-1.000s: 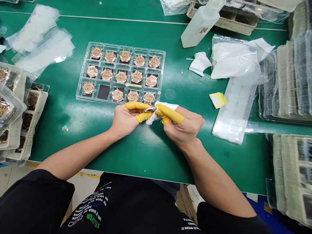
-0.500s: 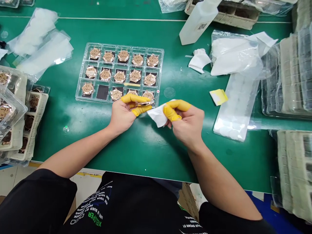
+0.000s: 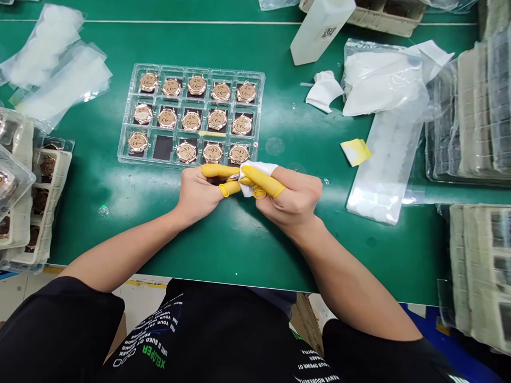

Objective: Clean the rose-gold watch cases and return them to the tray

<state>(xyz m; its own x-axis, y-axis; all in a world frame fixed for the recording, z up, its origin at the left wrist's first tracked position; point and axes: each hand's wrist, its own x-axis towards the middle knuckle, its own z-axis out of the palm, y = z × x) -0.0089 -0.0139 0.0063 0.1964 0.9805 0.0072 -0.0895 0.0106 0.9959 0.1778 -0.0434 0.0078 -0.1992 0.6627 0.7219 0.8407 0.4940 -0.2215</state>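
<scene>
Pinching a rose-gold watch case between yellow-cotted fingers, the left hand holds it just below the clear plastic tray of matching cases, over the green counter. The right hand is clenched on a white cloth, pressing it against the case's edge.

Green workbench, clear plastic tray, white bottle, plastic bags
</scene>
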